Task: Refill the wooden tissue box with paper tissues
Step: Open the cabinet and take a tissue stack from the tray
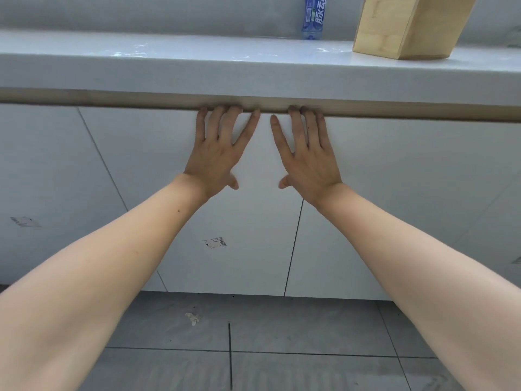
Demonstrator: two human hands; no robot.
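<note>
Left hand [217,153] and right hand [306,156], frame centre: spread open, empty, fingertips tucked under rim of white cabinet door [253,221]. Pale wooden tissue box [394,29] upper right on white surface [197,57]: likely rigid, light; grasp by flat sides.

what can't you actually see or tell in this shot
- Wooden tissue box: head view, top cut off by the frame edge, so its opening and contents don't show.
- Blue bottle: upper part cut off.
- Left hand and right hand: fingertips tucked under the countertop lip.
- Cabinet door sticker: print too small.
- Tissues: none visible.
</note>
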